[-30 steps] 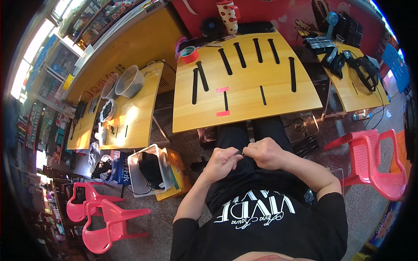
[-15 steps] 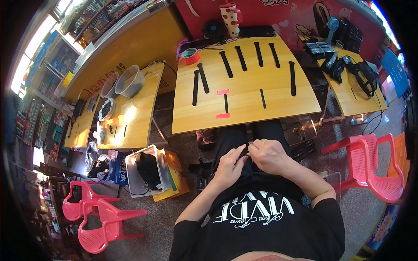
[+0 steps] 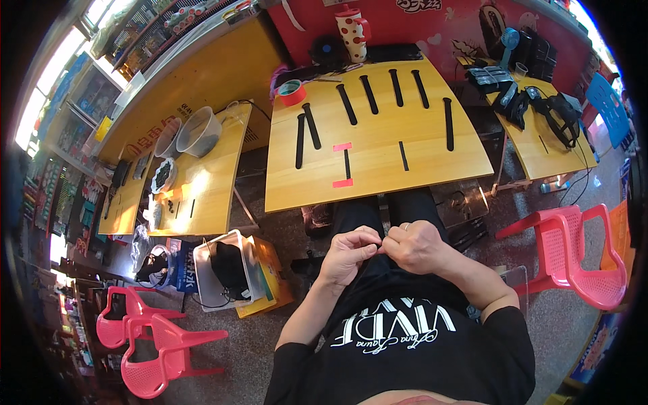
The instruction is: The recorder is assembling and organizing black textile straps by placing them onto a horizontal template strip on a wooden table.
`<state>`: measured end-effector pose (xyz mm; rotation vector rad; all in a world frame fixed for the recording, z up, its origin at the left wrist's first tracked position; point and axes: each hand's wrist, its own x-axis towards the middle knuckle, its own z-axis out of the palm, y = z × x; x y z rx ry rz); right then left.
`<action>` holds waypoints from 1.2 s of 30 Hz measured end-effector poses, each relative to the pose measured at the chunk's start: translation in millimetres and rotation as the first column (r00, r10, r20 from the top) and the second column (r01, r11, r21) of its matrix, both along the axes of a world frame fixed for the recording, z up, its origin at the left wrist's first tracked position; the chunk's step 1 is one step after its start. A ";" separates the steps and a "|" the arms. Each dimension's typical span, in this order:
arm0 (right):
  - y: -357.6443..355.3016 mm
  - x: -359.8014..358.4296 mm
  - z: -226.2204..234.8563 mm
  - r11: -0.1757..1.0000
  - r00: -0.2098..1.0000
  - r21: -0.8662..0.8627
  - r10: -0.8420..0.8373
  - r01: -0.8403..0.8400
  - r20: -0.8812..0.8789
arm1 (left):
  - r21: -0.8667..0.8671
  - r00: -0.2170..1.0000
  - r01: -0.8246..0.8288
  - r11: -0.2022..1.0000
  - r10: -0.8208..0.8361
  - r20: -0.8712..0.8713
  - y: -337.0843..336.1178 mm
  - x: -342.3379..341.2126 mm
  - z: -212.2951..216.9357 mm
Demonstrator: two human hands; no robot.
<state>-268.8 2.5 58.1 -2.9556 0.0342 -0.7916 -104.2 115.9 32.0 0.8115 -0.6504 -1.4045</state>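
My left hand (image 3: 345, 258) and my right hand (image 3: 415, 247) meet above my lap, just in front of the table's near edge. The left thumb and forefinger pinch together, their tips against the right hand's fingers. My right hand is curled into a fist-like grip. Whatever lies between the fingertips is too small and too covered to name. On the wooden table (image 3: 418, 181) beyond lie several flat black straps (image 3: 300, 142), each with a wider end. A short dark line (image 3: 347, 164) runs between two pink tape pieces (image 3: 343, 183), and another dark line (image 3: 403, 156) is to its right.
A red tape roll (image 3: 291, 93) and a dotted tumbler (image 3: 352, 37) stand toward the table's back. Left is a side table (image 3: 219, 179) with clear tubs (image 3: 199, 131). A white bin (image 3: 226, 270) sits below it. Pink chairs (image 3: 584, 250) stand on both sides.
My left hand has turned slightly and its fingertips have come closer to the right hand. The right hand stays nearly in place. The whole view has shifted a little.
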 end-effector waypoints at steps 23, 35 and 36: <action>-2.4 -3.6 10.3 0.953 0.981 -0.235 0.181 -0.192 -0.070 | -0.057 0.988 -0.132 0.990 0.127 -0.091 15.7 -22.0 -25.4; 3.2 -24.3 8.9 0.993 0.987 -0.003 -0.117 0.117 -0.114 | 0.095 0.976 -0.135 0.986 0.116 0.183 20.4 -1.3 -10.3; 2.4 -21.5 12.1 0.989 0.981 -0.032 -0.147 0.144 -0.129 | 0.095 0.966 -0.060 0.994 0.034 0.255 20.3 -7.7 -16.1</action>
